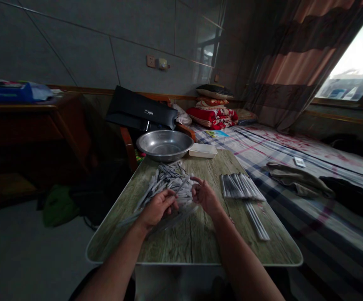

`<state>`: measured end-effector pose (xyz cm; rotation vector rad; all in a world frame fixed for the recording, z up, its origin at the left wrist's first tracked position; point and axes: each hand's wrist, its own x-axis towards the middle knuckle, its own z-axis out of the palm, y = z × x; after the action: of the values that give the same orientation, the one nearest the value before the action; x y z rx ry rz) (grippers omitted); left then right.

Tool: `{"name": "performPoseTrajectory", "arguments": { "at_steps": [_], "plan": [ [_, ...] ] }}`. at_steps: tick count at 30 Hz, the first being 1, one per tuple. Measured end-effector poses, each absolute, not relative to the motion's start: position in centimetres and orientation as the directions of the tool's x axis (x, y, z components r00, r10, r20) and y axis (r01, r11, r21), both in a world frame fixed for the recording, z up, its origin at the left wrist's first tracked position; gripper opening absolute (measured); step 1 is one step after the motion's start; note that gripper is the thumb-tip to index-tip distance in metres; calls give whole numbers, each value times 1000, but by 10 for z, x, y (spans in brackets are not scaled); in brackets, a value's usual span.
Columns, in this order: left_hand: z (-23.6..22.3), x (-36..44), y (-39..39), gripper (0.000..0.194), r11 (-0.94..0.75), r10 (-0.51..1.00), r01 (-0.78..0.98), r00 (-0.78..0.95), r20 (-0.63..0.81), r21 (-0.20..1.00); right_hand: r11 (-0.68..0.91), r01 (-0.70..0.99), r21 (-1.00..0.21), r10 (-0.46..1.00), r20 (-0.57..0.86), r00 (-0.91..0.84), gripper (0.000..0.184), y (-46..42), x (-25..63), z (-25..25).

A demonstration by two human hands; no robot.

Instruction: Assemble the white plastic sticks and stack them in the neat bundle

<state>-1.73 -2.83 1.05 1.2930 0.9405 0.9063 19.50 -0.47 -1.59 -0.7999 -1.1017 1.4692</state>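
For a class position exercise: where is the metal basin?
In the head view, the metal basin sits at the far end of the wood-grain table, behind a pile of pale sticks, beside a white tray.

No readable text or labels

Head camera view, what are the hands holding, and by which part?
The left hand seems to pinch a slender grey stick by its lower end, above the pile. Whether the right hand holds anything is too blurred to tell.
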Motion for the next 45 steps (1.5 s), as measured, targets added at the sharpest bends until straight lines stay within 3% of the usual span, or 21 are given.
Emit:
{"name": "performPoseTrajectory", "arguments": {
  "at_steps": [2,5,7,10,13,17,21,27,28,30,32,34,36,39,42,45],
  "plan": [
    [13,-19,-28,31,94,947,-166,318,-37,982,114,-196,-974,992,121,-25,46,5,201,-13],
    [19,-21,-29,28,93,958,-301,286,-3,949,192,336,-922,967,236,97,25,24,203,-12],
    [21,-21,-30,27,85,963,-322,270,6,943,158,663,-732,968,247,42,28,36,200,-13],
    [22,-21,-30,26,85,966,-322,258,1,943,107,903,-416,987,156,-45,39,49,191,-13],
    [21,-21,-29,25,87,964,-321,266,2,943,119,964,-239,991,96,-98,40,57,184,-10],
    [19,-21,-28,22,92,954,-309,298,5,947,140,980,-144,989,69,-131,37,63,179,-4],
    [17,-20,-28,23,104,953,-295,303,-10,950,171,978,-118,985,59,-165,35,67,177,1],
    [17,-17,-29,26,97,939,-246,343,-7,964,221,961,-169,975,78,-210,26,73,183,5],
    [18,-16,-29,26,100,938,-234,348,-13,967,223,949,-221,974,97,-206,24,72,186,5],
    [19,-15,-30,29,113,935,-204,354,-34,972,224,860,-458,973,160,-168,21,66,193,5],
    [18,-13,-31,32,132,931,-173,361,-62,976,221,592,-775,974,210,-89,15,56,201,4],
    [17,-11,-31,34,146,927,-150,367,-82,978,205,240,-949,979,199,-49,11,40,205,2],
    [15,-9,-32,35,153,922,-136,376,-92,979,167,-51,-985,982,171,-85,15,24,206,2],
    [12,-6,-31,33,143,909,-115,408,-85,983,104,-370,-923,977,164,-134,21,5,202,4],
    [9,-5,-31,33,118,901,-60,426,-81,991,74,-542,-837,980,160,-114,21,-3,199,4],
    [8,-3,-30,35,83,903,13,422,-81,996,42,-598,-800,987,125,-98,24,-4,198,2]
  ]
}}
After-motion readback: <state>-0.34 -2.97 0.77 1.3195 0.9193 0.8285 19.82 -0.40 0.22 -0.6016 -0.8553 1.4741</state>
